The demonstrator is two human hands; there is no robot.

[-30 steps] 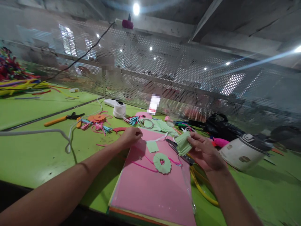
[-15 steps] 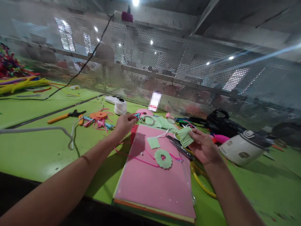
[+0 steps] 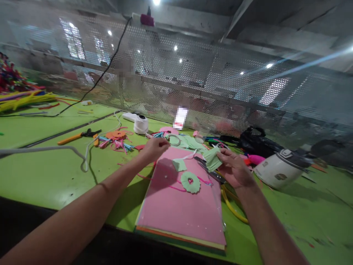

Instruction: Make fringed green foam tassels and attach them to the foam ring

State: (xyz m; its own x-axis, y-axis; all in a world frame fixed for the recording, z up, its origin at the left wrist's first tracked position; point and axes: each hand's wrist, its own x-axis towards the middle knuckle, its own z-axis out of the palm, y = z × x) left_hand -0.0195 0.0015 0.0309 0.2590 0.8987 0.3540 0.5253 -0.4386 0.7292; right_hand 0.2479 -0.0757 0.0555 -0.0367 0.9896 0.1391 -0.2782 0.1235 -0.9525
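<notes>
My right hand (image 3: pixel 236 170) pinches a pleated piece of light green paper (image 3: pixel 212 159) above the right side of a pink sheet (image 3: pixel 182 217) that tops a stack. My left hand (image 3: pixel 154 149) is closed over the sheet's far left corner; whatever its fingertips hold, if anything, is too small to make out. On the sheet lie a scalloped green paper disc (image 3: pixel 190 187) with pink cord and a small green paper square (image 3: pixel 179 165). Scissors with yellow handles (image 3: pixel 233 209) lie partly behind my right hand. A pale ring (image 3: pixel 174 140) sits near my left fingertips.
To the left are orange-handled pliers (image 3: pixel 70 139), an orange disc with ribbons (image 3: pixel 116 135) and a white cable (image 3: pixel 52 149). A white spool (image 3: pixel 141 125) and a lit phone (image 3: pixel 181 117) stand at the back. On the right are a white pot-like appliance (image 3: pixel 278 170) and a black bag (image 3: pixel 255 141).
My left hand has moved right, closer to the pale ring and over the sheet's corner. My right hand still holds the pleated green paper. The view has shifted slightly.
</notes>
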